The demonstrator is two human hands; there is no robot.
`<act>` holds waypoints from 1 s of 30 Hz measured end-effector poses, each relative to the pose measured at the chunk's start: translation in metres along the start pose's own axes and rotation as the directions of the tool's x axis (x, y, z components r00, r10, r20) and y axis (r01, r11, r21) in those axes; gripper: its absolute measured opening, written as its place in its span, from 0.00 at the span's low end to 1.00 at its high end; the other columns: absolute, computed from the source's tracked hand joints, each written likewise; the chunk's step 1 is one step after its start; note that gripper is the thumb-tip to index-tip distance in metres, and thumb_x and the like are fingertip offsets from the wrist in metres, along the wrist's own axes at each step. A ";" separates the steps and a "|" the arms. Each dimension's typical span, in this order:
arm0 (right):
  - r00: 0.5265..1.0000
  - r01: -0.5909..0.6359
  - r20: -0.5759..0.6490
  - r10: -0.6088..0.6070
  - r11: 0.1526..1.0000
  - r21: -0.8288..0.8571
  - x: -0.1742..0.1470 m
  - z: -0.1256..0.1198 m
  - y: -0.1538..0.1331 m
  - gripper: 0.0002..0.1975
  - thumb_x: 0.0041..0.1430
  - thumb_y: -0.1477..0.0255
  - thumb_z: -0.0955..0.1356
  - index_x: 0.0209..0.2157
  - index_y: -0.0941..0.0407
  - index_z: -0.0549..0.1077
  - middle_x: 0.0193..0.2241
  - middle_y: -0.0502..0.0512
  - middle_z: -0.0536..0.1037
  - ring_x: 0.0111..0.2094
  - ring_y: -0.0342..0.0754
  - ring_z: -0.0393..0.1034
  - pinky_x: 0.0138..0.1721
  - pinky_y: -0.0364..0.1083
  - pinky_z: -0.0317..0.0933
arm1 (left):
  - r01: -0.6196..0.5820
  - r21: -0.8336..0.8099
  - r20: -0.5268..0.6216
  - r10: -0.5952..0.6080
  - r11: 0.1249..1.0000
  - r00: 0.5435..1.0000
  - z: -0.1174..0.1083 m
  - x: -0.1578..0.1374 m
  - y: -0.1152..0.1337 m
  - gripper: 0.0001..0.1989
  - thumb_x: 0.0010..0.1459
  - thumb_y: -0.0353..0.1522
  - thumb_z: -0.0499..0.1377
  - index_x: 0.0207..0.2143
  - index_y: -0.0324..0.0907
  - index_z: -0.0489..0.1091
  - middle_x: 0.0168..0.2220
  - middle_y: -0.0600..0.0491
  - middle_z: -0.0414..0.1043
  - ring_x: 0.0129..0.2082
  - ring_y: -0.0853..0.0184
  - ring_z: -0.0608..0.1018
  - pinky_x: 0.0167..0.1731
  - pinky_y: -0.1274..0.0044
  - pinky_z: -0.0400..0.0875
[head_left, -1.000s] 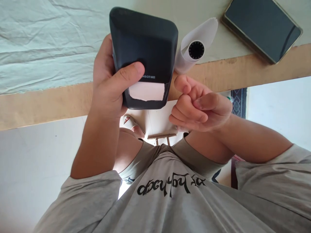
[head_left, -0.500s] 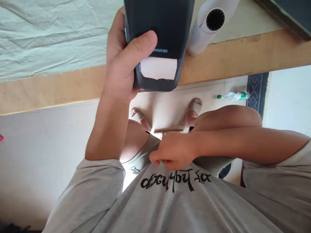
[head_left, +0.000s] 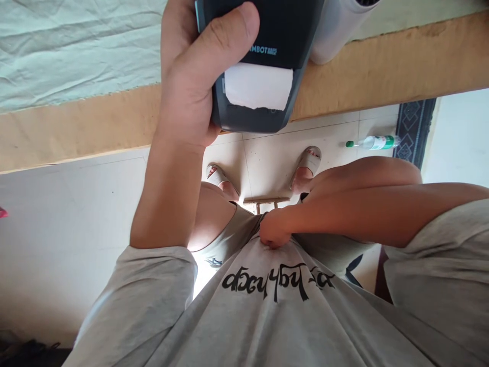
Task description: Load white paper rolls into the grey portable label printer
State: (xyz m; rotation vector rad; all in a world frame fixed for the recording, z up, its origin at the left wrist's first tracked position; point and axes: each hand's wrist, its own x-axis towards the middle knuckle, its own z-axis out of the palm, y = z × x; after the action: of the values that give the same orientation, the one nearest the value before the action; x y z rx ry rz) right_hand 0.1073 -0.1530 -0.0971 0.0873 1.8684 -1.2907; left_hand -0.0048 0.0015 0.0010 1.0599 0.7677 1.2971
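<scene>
Seen from the head view, where the left hand [head_left: 194, 76] wraps a dark, rounded-corner plastic device [head_left: 286, 35] with partly covered pale lettering, the thumb presses flat across its upper face; the other fingers are mostly hidden behind it. The device hangs before the near edge of the tabletop [head_left: 382, 66], its lower end reaching past the bare wood in the picture, its upper end cut off by the frame. A torn-edged strip of white paper [head_left: 260, 86] lies over its lower face. Just right of it, at the near edge, is a white, smooth cylindrical roll [head_left: 334, 30]; whether the two touch, I cannot tell. Pale green wrinkled cloth [head_left: 76, 51] covers the tabletop behind that edge.

The right hand [head_left: 274, 227] is curled in at the lap, against the grey printed shirt [head_left: 267, 326], well apart from the device; whether its fingers pinch fabric or hold anything, I cannot tell.

The step in hand seems to be one of holding the device up, paper strip facing the wearer. A next move on that strip would call for a steady left grip and the right hand raised from the lap.
</scene>
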 end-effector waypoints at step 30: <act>0.994 -0.038 -0.093 0.060 0.974 0.221 -0.042 -0.045 0.027 0.26 0.52 0.58 0.55 0.42 0.66 0.60 0.38 0.55 0.64 0.44 0.30 0.57 0.50 0.38 0.59 | 0.073 -0.084 0.054 -0.069 0.994 0.996 -0.009 0.006 0.000 0.33 0.46 0.53 0.40 0.34 0.30 0.58 0.28 0.56 0.62 0.39 0.55 0.74 0.29 0.73 0.72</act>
State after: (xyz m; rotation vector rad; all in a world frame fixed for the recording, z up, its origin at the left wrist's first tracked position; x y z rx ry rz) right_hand 0.1203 -0.0884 -0.0840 0.3177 1.7875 -1.4774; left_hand -0.0119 0.0091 -0.0017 0.9848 0.6990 1.2275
